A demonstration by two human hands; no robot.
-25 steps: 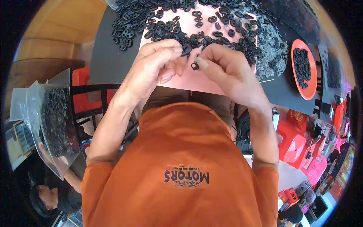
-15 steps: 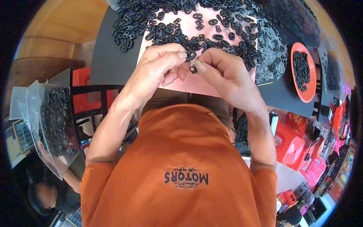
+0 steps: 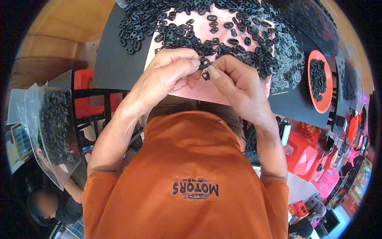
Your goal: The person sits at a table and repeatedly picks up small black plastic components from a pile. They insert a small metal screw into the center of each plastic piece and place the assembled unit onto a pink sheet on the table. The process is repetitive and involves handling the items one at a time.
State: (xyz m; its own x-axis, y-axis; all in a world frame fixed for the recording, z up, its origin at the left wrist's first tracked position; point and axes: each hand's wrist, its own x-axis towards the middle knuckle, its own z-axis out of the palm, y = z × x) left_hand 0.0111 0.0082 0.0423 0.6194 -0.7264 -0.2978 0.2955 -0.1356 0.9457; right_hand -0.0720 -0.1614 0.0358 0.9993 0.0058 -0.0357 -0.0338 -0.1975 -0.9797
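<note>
Over the near part of a pink board (image 3: 199, 98), my two hands meet close together. My left hand (image 3: 169, 73) is closed, pinching a black oval cord-lock body (image 3: 204, 63) with a hole in it between thumb and fingertips. Just below that body, a smaller black cord-lock piece with a ring-like hole (image 3: 205, 75) sits at the thumb tip of my right hand (image 3: 240, 87), whose fingers are curled in a pinch. Whether the two pieces touch is too small to tell. Beyond my fingers, many black cord-lock parts (image 3: 179, 36) lie loose on the board.
Small metal springs (image 3: 290, 59) are heaped right of the board on the dark table (image 3: 119, 65). An orange plate (image 3: 324, 106) of black pieces stands at the right edge. At left, another person's hand (image 3: 41, 157) is at a clear bag (image 3: 57, 127) of dark parts. Red stools (image 3: 300, 153) stand lower right.
Both hands keep their pinches. The cord-lock body and the smaller piece have shifted slightly toward the right and look a little closer together. The whole view has moved slightly.
</note>
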